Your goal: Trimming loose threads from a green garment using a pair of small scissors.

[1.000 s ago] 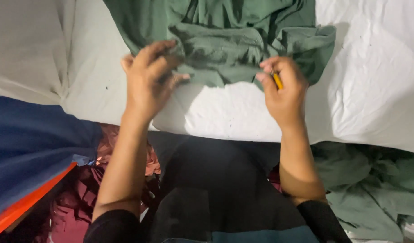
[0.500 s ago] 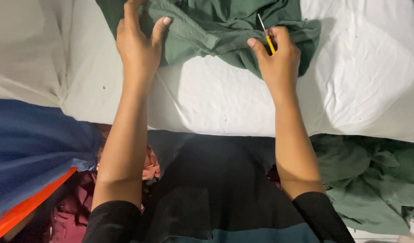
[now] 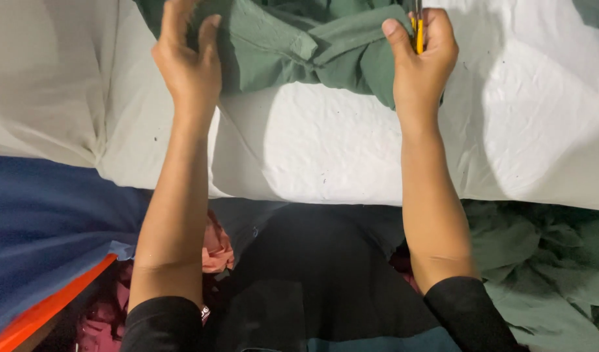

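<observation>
- green cloth (image 3: 293,49) – crumpled, folded over itself, lying at the top of the view on the white sheet (image 3: 325,150) that covers the table; upper part runs out of frame
- left hand (image 3: 187,65) on the cloth's left edge, fingers curled over it, thumb up; looks like a loose pinch on the fabric, though the fingertips are partly cut off at the top
- right hand (image 3: 422,62) closed on the cloth's right corner, thumb pressing a fold, and it also holds a thin yellow tool (image 3: 419,32) between the fingers; the tool's tip is out of view, so I cannot tell what kind it is
- handling, as a judgement: soft, limp, light woven fabric; no stiffness, sags and bunches wherever it is not supported; not fragile, not slippery, should grip well with bare fingers
- best hold, as a judgement: pinch at edges or corners, one per hand, well apart, so it spreads flat; grabbing the middle would only bunch it more
- risk: the tool in the right hand sits against the cloth and could snag it
- more green fabric (image 3: 547,274) piled low right below the table edge; blue cloth (image 3: 45,221) with an orange strip (image 3: 45,313) at left; pinkish-red fabric (image 3: 214,251) near the left forearm
- black sleeves on both arms
</observation>
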